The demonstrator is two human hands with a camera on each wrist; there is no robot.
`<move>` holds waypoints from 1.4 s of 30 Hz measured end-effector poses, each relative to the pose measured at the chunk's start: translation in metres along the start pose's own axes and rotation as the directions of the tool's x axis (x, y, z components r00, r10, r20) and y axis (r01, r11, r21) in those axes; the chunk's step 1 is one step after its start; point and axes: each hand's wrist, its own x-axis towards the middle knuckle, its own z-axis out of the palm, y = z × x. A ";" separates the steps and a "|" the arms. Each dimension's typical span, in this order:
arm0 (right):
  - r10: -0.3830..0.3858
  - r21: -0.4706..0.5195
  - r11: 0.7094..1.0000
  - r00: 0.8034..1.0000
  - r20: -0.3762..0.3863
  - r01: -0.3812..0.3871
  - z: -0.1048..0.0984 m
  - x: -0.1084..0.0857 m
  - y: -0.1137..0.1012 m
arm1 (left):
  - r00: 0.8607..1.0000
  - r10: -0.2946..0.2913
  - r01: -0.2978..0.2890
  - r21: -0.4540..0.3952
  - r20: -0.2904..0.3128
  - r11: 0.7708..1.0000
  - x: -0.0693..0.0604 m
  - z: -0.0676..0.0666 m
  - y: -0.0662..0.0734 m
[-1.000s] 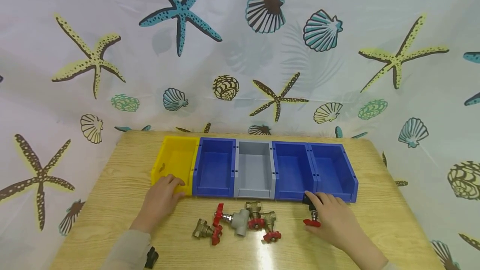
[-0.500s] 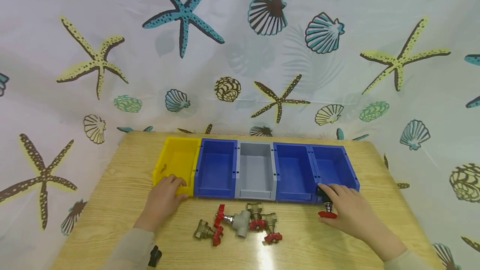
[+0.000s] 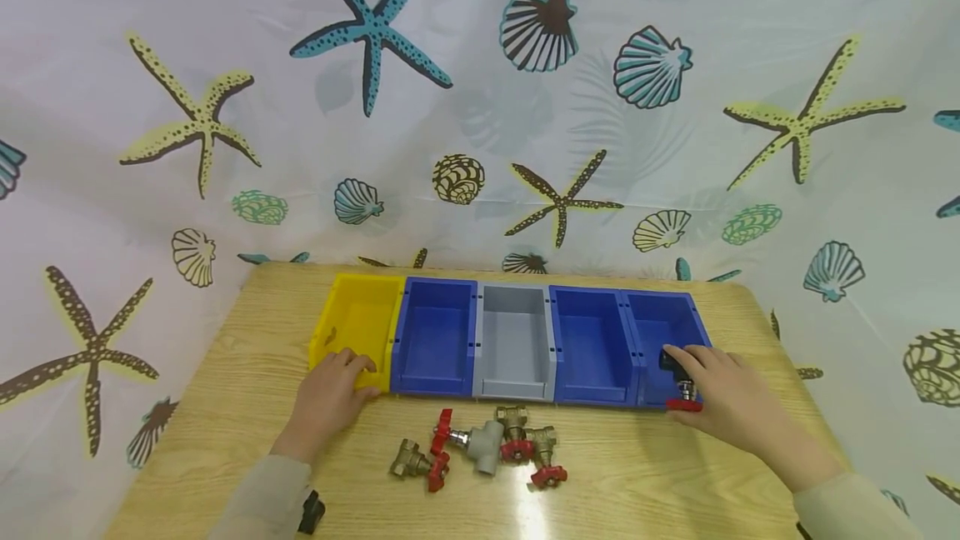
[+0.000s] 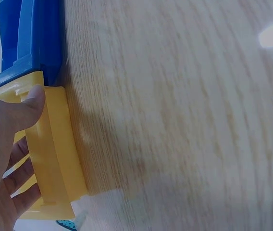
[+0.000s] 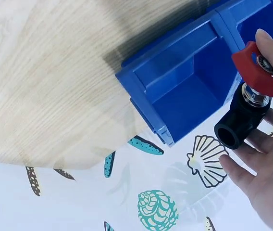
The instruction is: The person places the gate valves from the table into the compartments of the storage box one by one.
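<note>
The right hand (image 3: 731, 397) holds a black valve (image 3: 677, 367) with a red handle over the front of the far-right blue bin (image 3: 660, 315). In the right wrist view the thumb lies at the red handle (image 5: 254, 72) and the fingers are under the black body (image 5: 242, 120). At the front of the yellow bin (image 3: 360, 315) is the left hand (image 3: 327, 398). The left wrist view shows its thumb on the bin's front wall (image 4: 45, 144) and its fingers curled over inside, gripping that wall.
Several red-handled valves lie before the bins: a brass one (image 3: 408, 458), a grey one (image 3: 483, 444) and more brass ones (image 3: 512, 422). Two blue bins (image 3: 435, 340) and a grey bin (image 3: 513, 340) stand in the row's middle. A black object (image 3: 311, 513) lies by the left sleeve.
The right hand has moved right and away from the body with the black valve, from before the bins to over the far-right one. The left hand has stayed on the yellow bin.
</note>
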 end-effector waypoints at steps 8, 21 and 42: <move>-0.015 -0.034 0.999 1.000 0.005 0.015 -0.005 0.013 0.012 | 1.000 0.012 -0.012 0.013 -0.027 1.000 0.000 0.000 -0.001; -0.015 -0.058 0.998 0.999 0.047 0.018 0.000 0.034 0.031 | 0.999 0.017 -0.017 -0.010 -0.034 1.000 0.000 -0.002 -0.003; -0.042 -0.068 0.996 0.992 0.120 0.051 0.036 0.064 0.043 | 0.999 -0.004 0.005 0.020 -0.037 1.000 -0.001 0.001 0.000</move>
